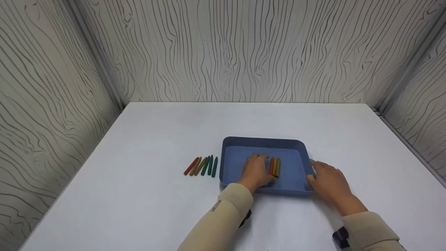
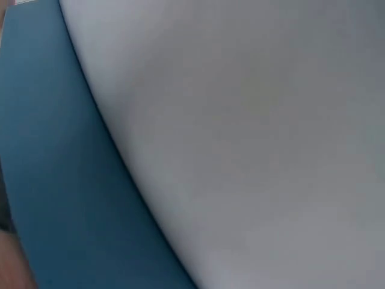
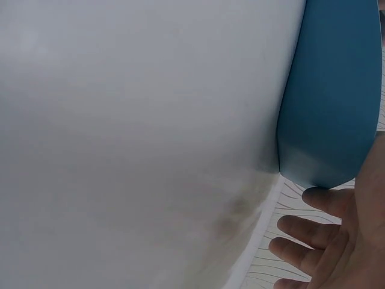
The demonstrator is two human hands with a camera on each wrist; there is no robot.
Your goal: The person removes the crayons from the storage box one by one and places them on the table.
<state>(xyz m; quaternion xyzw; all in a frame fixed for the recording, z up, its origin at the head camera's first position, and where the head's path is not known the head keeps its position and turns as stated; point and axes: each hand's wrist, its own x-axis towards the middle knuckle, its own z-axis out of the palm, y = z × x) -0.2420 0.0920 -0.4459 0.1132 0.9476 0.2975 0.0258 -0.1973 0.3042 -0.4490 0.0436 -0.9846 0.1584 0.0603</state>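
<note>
Tray [image 1: 294, 167], head view: a little nearer the right edge of the white bench [image 1: 139, 209] than the left. Three crayons [image 1: 275, 167] lie side by side inside; six loose crayons [image 1: 210, 165] lie just off its left edge. Left hand [image 1: 257, 170] is inside, fingers bent beside the three; whether it grips any cannot be told. Risk, as judged: a sideways nudge could roll the row apart; the left sleeve [image 1: 219, 216] could catch the near rim and drag the tray. Grain-patterned panels [image 1: 226, 52] stand behind and to both sides.

Left wrist view: tray's outer wall, plain bench; fingers unseen.

Right wrist view: right hand [image 3: 352, 241], fingers loosely extended, nothing visibly gripped, one fingertip at the tray's corner; contact this light might not check a slide. Brownish patch [image 3: 231, 223] near the bench edge, smear or reflection unclear.
</note>
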